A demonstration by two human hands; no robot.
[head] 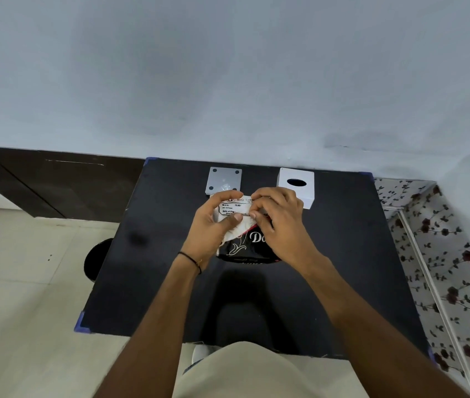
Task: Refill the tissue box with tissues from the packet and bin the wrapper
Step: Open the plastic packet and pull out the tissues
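Note:
Above the middle of the black table [328, 268] I hold a tissue packet [242, 242], black with white lettering and a white printed label at its top end. My left hand [213, 225] grips its left side, thumb on the label. My right hand [279, 222] pinches the top right edge, fingertips meeting the left thumb. The white tissue box [297, 186], with a dark oval slot on top, stands at the table's far edge just beyond my right hand. Beside it to the left lies its grey base plate [223, 179], with dark round feet at the corners.
A round black bin [97, 259] stands on the pale floor beside the table's left edge. A dark wooden cabinet [55, 182] runs along the wall at the left. Floral-patterned fabric [443, 254] lies to the right of the table.

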